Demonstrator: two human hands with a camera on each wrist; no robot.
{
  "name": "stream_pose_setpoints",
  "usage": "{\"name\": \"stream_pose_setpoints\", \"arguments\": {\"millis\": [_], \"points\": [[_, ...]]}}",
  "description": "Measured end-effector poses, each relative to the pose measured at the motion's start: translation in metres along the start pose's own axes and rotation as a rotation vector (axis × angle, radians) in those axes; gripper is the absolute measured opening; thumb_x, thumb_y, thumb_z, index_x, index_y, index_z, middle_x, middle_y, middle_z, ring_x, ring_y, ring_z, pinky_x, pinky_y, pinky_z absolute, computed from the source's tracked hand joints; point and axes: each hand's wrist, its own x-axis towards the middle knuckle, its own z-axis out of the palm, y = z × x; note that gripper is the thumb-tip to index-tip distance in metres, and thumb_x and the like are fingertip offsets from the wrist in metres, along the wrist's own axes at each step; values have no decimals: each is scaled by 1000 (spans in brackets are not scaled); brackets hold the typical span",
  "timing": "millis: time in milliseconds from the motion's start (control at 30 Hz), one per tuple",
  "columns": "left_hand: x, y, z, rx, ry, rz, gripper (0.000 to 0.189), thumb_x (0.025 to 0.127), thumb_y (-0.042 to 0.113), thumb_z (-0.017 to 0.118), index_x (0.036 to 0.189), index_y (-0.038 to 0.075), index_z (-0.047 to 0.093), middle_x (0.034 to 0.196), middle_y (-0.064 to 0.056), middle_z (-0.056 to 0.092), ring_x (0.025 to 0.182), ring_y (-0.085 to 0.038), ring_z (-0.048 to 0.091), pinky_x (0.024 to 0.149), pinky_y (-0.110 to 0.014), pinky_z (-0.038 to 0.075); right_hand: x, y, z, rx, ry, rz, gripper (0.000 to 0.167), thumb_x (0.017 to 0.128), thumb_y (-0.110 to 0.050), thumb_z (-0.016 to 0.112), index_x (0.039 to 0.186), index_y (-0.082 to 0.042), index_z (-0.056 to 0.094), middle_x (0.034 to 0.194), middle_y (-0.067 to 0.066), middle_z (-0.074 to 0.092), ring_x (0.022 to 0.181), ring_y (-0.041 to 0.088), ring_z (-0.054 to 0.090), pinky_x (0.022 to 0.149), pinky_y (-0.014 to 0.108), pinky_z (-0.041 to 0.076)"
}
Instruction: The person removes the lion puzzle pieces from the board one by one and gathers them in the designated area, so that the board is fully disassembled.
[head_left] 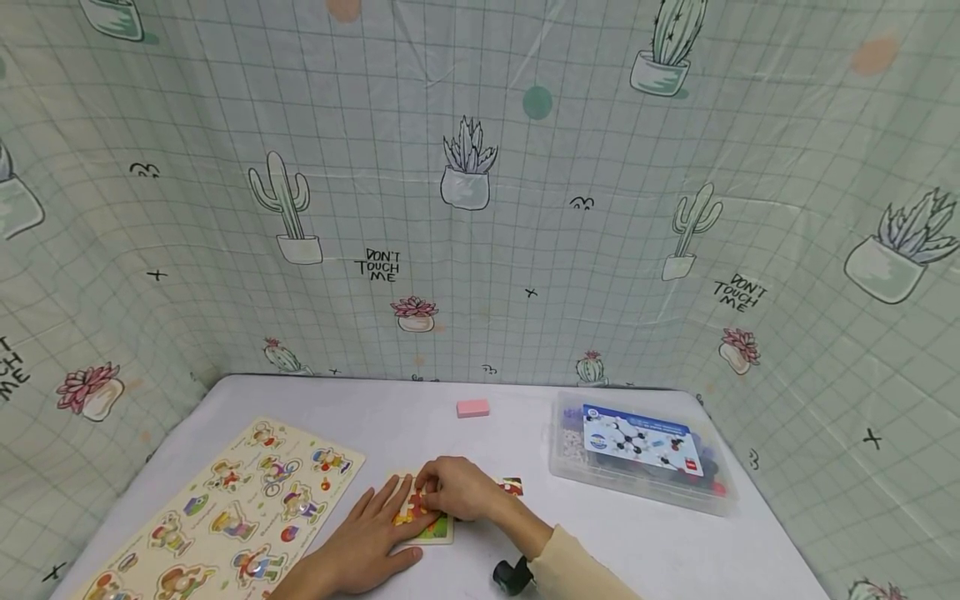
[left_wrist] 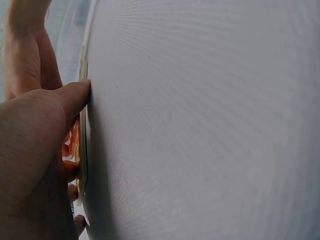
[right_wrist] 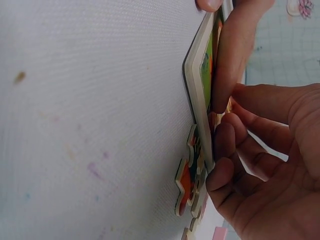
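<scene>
Though wrinkly, a cactus-print curtain point(head_left: 345, 192) behind a white table point(head_left: 517, 442)

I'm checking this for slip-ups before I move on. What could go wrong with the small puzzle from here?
The left hand lies across the small puzzle, so its fingers may hide a misplaced piece. The right hand works close against those fingers, so they could get in each other's way. Loose pieces lie beside the puzzle and might get knocked aside.
</scene>
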Motion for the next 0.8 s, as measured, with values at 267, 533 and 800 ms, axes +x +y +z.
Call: {"name": "stream_pose_setpoints", "arguments": {"millis": [267,533,800], "points": [[-1,1,-1,-13,-23,-6,51,102,54,47,149,35,51,168,-17,12,153,-42,9,116,-69,11,0,0,1,12,-1,8,16,91,-18,74,106,-14,73,76,-13,58,66,1,51,62,19,44],[0,-1,1,-4,-27,-2,52,102,55,46,151,38,46,168,-17,10,154,-42,7,115,-69,10,-1,1,1,16,16,5,14,90,-17,75,104,-14,73,76,-13,57,66,1,52,62,19,44],[2,-2,1,25,-47,-21,52,102,57,45,152,42,43,168,-16,9,154,-40,4,117,-67,9,-1,1,-1,59,27,-1,10,92,-15,73,101,-15,71,78,-13,59,67,1,53,62,18,46]]}}
